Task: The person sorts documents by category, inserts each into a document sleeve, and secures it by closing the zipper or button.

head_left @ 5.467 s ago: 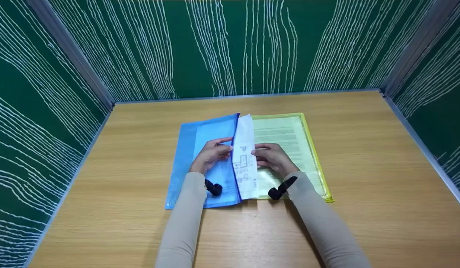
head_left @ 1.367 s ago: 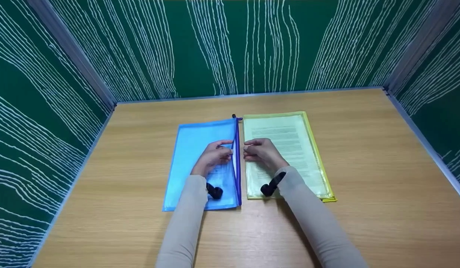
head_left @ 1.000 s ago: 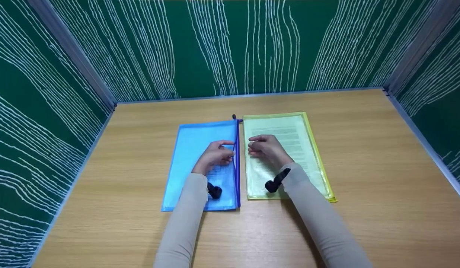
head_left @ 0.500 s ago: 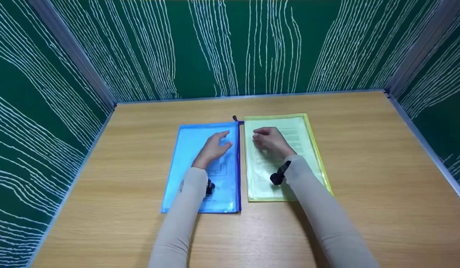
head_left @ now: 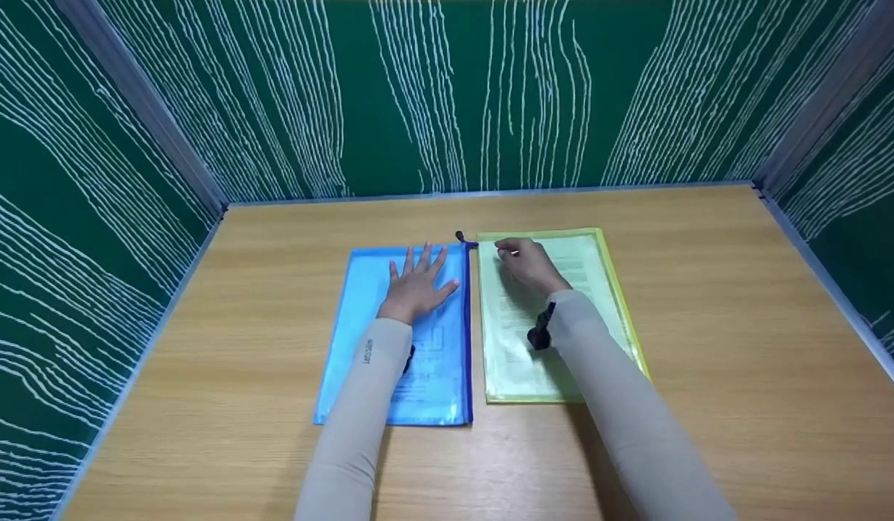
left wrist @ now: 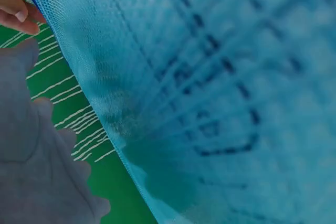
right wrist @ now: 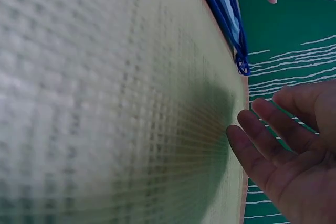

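Note:
On the table lies a blue mesh zip pouch (head_left: 436, 369) with printed sheets showing through it. My left hand (head_left: 416, 289) rests on its upper part, palm down with fingers spread. A dark blue zip edge (head_left: 468, 347) runs down the pouch's right side, and its pull tab (head_left: 461, 236) sticks out at the top corner. Beside it is a yellow-edged zip pouch (head_left: 508, 362) holding a text sheet. My right hand (head_left: 531, 266) hovers over its upper left, fingers loosely bent. In the right wrist view those fingers (right wrist: 257, 156) hold nothing.
The wooden table (head_left: 707, 347) extends around both pouches. Green panels (head_left: 469, 94) with white wavy lines stand behind and at both sides, joined by grey frame posts (head_left: 809, 101). A black wrist camera (head_left: 539, 334) hangs from the right sleeve.
A drawn-on paper sheet slid into the blue pouch and its opening came together. My left hand let go of the edge and spread flat; my right hand moved up and right, away from the opening.

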`<act>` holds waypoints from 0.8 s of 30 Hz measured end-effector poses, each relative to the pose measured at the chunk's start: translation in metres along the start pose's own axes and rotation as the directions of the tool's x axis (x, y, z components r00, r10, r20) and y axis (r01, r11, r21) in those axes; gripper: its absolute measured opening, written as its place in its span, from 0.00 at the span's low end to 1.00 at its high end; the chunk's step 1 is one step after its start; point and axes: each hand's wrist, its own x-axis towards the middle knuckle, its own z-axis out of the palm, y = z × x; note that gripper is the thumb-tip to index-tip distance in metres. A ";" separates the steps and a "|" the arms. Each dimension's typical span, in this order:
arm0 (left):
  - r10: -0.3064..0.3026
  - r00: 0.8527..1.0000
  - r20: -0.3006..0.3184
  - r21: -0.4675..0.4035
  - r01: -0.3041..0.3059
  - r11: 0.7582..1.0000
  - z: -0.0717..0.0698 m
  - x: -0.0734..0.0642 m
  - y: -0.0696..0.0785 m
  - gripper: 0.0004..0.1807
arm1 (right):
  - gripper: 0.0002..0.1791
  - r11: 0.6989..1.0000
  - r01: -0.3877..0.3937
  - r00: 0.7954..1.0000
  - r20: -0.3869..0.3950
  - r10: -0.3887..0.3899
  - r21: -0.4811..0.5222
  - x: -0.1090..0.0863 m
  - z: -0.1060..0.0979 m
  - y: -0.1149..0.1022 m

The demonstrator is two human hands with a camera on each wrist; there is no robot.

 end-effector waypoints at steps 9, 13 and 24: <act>-0.032 0.981 0.191 -0.018 0.037 0.999 0.000 -0.001 -0.006 0.41 | 0.22 0.985 0.050 0.999 0.024 -0.047 -0.168 0.022 0.004 -0.002; -0.041 0.974 0.222 -0.037 0.050 0.998 -0.001 -0.002 -0.009 0.42 | 0.23 0.969 0.089 0.996 0.040 -0.082 -0.228 0.028 0.007 -0.005; -0.050 0.970 0.238 0.007 0.049 0.999 -0.003 -0.003 -0.009 0.42 | 0.24 0.954 -0.003 0.996 0.080 0.028 -0.298 0.047 0.020 -0.019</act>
